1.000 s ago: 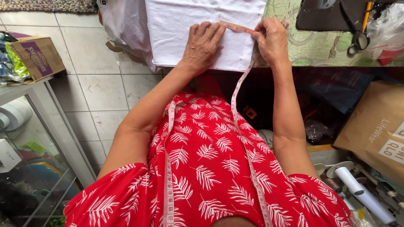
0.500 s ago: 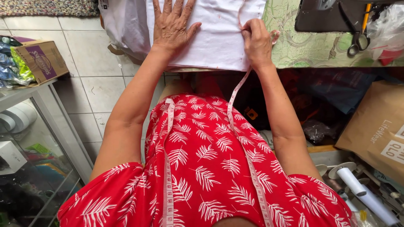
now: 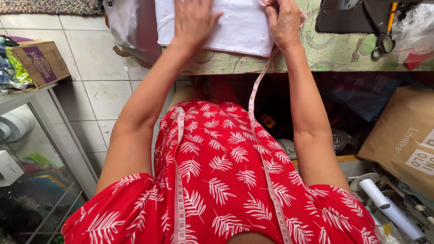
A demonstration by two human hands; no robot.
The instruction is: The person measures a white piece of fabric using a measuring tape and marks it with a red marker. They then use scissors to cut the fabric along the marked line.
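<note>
Left hand point(image 3: 193, 20) flat, pressing the white cloth point(image 3: 235, 27) on the table point(image 3: 343, 54), right hand point(image 3: 282, 22) pinching the tape point(image 3: 255, 90) at its edge: measuring, reading comes next.

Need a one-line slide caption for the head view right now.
Left hand flat on folded white fabric, right hand pinching a measuring tape at its edge, on a green-patterned table.

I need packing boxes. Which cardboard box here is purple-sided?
The small cardboard box on the left shelf has a purple side; the large carton at right is plain brown.
</note>
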